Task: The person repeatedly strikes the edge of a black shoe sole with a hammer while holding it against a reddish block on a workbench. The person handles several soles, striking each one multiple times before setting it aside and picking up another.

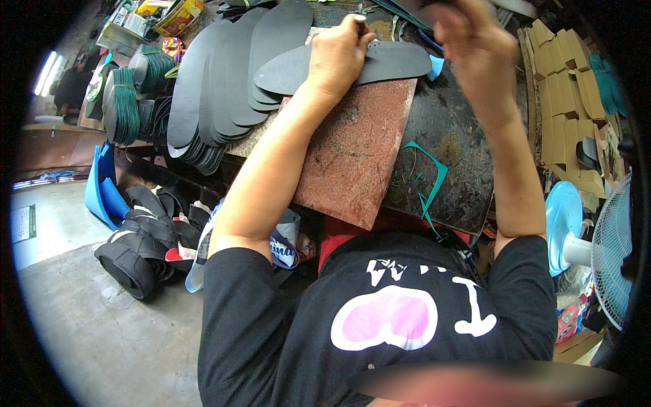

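A black shoe-sole-shaped sheet [400,62] lies crosswise on the far end of a worn reddish-brown board [352,156]. My left hand [337,57] rests over the sheet's middle, its fingers closed round a short upright rod-like tool [360,19] with a pale top end. My right hand [475,51] is raised to the right of the sheet and smeared by motion. Its fingers look curled round something dark and blurred at the picture's upper edge, whose kind I cannot make out. Several stacked black soles [224,81] fan out left of my left hand.
Teal offcuts [437,180] lie on the dark workbench [454,136]. Spools of green cord [124,108] stand at the far left. Black rolled material [135,251] sits on the floor. To the right are cardboard boxes [563,102] and a blue-and-white fan [564,227] close to my right arm.
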Action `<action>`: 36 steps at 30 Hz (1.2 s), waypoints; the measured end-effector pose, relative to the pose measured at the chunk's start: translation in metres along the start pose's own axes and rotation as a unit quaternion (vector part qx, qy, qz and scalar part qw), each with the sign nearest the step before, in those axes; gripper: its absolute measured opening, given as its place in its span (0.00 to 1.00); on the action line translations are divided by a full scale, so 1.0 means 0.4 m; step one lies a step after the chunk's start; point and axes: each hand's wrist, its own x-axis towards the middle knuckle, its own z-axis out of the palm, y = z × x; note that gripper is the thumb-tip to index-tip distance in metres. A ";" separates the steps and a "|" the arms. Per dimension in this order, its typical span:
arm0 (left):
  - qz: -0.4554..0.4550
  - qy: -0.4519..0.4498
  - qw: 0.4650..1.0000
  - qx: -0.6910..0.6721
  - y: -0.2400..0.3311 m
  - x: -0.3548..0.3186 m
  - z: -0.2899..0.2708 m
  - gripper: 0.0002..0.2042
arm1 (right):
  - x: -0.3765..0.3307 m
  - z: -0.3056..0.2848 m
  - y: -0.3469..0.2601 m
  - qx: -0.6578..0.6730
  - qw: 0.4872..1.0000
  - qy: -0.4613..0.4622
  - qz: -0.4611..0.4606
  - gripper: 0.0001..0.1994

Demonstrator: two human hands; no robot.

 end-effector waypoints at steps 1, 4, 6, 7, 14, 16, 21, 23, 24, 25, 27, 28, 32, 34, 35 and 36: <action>0.021 -0.004 0.999 0.034 0.007 0.001 0.004 0.13 | -0.005 0.023 0.011 -0.025 0.999 -0.020 0.010 0.12; -0.047 -0.004 0.999 0.012 0.013 0.004 0.002 0.12 | -0.026 0.062 0.075 -0.102 0.989 -0.071 0.085 0.15; -0.107 0.006 0.992 -0.064 0.009 0.005 -0.002 0.12 | -0.038 0.089 0.106 -0.102 0.983 -0.091 0.119 0.17; -0.126 0.020 0.983 -0.130 0.005 0.005 -0.005 0.10 | -0.043 0.097 0.117 -0.140 0.978 -0.099 0.120 0.18; -0.299 0.060 0.879 -0.366 -0.014 0.002 -0.027 0.07 | -0.079 0.140 0.147 -0.193 0.965 -0.138 0.115 0.22; -0.305 0.010 0.891 -0.335 -0.015 0.002 -0.028 0.07 | -0.082 0.148 0.154 -0.191 0.964 -0.145 0.118 0.22; -0.294 0.003 0.905 -0.307 -0.016 -0.001 -0.019 0.07 | -0.043 0.101 0.108 -0.137 0.977 -0.122 0.104 0.19; -0.283 0.000 0.917 -0.283 -0.016 -0.003 -0.017 0.07 | -0.016 0.047 0.064 -0.060 0.987 -0.091 0.116 0.17; -0.273 -0.005 0.925 -0.264 -0.015 -0.003 -0.017 0.07 | -0.006 0.023 0.039 0.068 0.996 -0.015 0.055 0.14; -0.263 -0.009 0.933 -0.245 -0.012 -0.003 -0.017 0.07 | 0.006 -0.010 0.024 0.035 0.993 -0.034 0.106 0.14; -0.142 0.012 0.982 -0.125 -0.003 -0.002 -0.016 0.09 | 0.010 -0.015 -0.007 0.076 0.994 0.029 0.067 0.10; -0.080 0.024 0.994 -0.064 0.004 -0.002 -0.014 0.09 | 0.008 -0.008 -0.014 0.069 0.996 0.041 0.048 0.09; -0.046 -0.022 0.996 0.069 0.025 -0.003 -0.005 0.10 | -0.035 0.040 0.018 -0.033 0.992 -0.051 0.115 0.13; -0.063 0.004 0.998 0.015 0.020 -0.001 -0.005 0.10 | -0.083 0.015 0.053 -0.041 0.980 -0.088 0.176 0.14; -0.070 0.011 0.997 -0.013 0.017 -0.004 -0.006 0.10 | -0.117 -0.005 0.062 -0.057 0.980 -0.098 0.165 0.15; -0.109 0.014 0.993 -0.030 0.006 0.000 -0.009 0.08 | -0.147 -0.028 0.073 -0.078 0.980 -0.100 0.153 0.16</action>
